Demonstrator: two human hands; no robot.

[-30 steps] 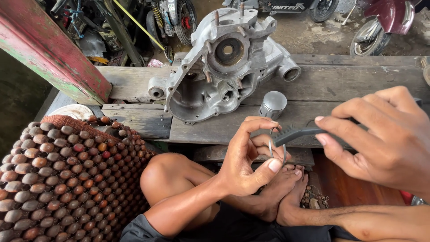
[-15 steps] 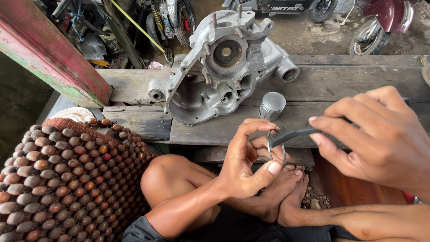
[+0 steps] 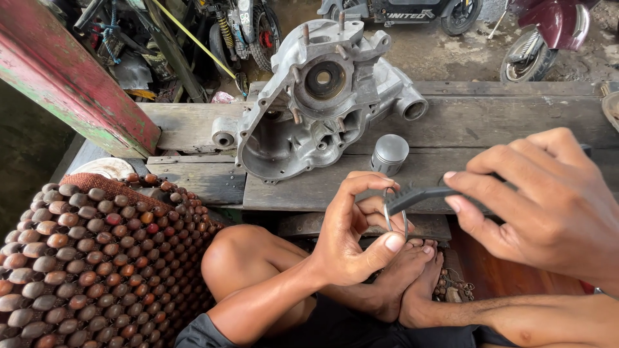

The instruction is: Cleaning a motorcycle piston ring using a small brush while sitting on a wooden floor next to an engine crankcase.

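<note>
The fingers (image 3: 394, 241) of the left hand (image 3: 351, 238) are closed on a thin metal ring (image 3: 394, 212), thumb under it and forefinger arched over its top, so the ring stands upright on edge. The right hand (image 3: 548, 206) pinches the handle of a dark flat tool (image 3: 416, 193) between thumb and forefingers, and the tool's tip lies against the ring's upper part. Set against half a second ago, the grip is much the same; the tool's tip sits a little closer over the ring and both hands have hardly shifted. The ring is just in front of the grey engine casing (image 3: 316, 96), toward the person, above the crossed bare feet (image 3: 412, 277). A small grey piston (image 3: 389, 153) stands upright just beside the casing's lower right edge, between casing and hands. Casing and piston rest on a tabletop (image 3: 503, 122) of worn, weathered planks. Left of the casing, a mat of brown wooden beads (image 3: 90, 258) covers a seat, and a red-painted beam (image 3: 71, 77) slants above it. Beyond the casing lies a dirt floor with parked motorcycles (image 3: 548, 32) and loose parts. The ring is slim, grey, shiny and open at one point, though the gap is hard to make out.
</note>
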